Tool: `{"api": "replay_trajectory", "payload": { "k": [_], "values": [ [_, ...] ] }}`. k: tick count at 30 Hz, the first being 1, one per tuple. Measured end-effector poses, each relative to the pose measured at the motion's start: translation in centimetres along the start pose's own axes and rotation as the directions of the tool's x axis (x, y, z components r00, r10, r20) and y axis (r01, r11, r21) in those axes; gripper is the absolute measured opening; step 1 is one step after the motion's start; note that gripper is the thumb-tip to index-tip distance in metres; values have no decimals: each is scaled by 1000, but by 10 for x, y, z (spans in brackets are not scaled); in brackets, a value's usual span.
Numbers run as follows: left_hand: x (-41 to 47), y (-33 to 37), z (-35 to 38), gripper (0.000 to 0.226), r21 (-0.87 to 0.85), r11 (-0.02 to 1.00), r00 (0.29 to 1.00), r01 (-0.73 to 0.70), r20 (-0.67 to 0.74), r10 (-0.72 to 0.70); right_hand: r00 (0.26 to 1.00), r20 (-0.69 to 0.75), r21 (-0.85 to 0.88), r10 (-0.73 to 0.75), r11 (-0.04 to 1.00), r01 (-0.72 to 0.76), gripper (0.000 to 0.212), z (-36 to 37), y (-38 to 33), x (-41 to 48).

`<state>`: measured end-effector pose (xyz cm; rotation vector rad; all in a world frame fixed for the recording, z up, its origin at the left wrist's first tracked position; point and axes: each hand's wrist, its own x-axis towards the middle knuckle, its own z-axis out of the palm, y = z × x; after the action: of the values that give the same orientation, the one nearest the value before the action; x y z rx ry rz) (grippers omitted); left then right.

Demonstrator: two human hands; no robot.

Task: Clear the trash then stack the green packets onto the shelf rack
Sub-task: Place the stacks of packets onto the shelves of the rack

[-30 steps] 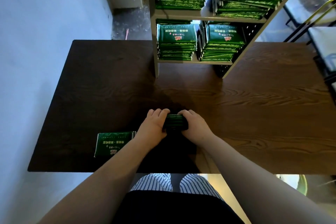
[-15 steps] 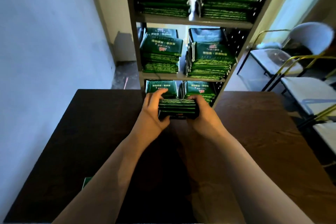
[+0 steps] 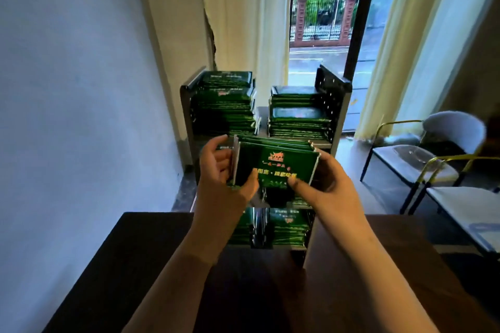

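Note:
A bundle of green packets [image 3: 278,161] is held up in the air in front of the shelf rack [image 3: 338,105], its printed face tilted toward me. My left hand [image 3: 219,170] grips its left end and my right hand [image 3: 324,178] grips its right end, thumbs on the front. The rack's top shelf carries two tall stacks of green packets [image 3: 224,105], one on the left and one on the right [image 3: 297,116]. More green packets [image 3: 286,227] lie on a lower shelf, partly hidden by my hands.
The rack stands at the far edge of a dark wooden table [image 3: 351,292]. A white wall [image 3: 67,116] runs along the left. Chairs [image 3: 433,154] stand to the right, with curtains and a glass door behind the rack.
Both hands lifted the bundle from the table up to the level of the rack's upper shelves and tipped its face toward me. My view rose from the table to the rack's top.

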<state>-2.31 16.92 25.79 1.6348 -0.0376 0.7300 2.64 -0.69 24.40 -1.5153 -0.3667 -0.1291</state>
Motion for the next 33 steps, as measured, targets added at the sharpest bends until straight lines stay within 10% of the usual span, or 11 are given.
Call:
{"api": "replay_trajectory", "payload": {
  "k": [7,15,33],
  "values": [
    [33,32,32,52,-28,999,998,-44,-55,43,985,-170,139,-21,989,45,39,-13,-36,28],
    [64,49,69,30,363,930,988,-49,-117,98,903,-416,-64,-110,994,92,26,-13,-52,53],
    [81,40,96,41,509,861,999,22,15,-34,979,-136,-373,-150,923,89,59,-6,-53,63]
  ]
}}
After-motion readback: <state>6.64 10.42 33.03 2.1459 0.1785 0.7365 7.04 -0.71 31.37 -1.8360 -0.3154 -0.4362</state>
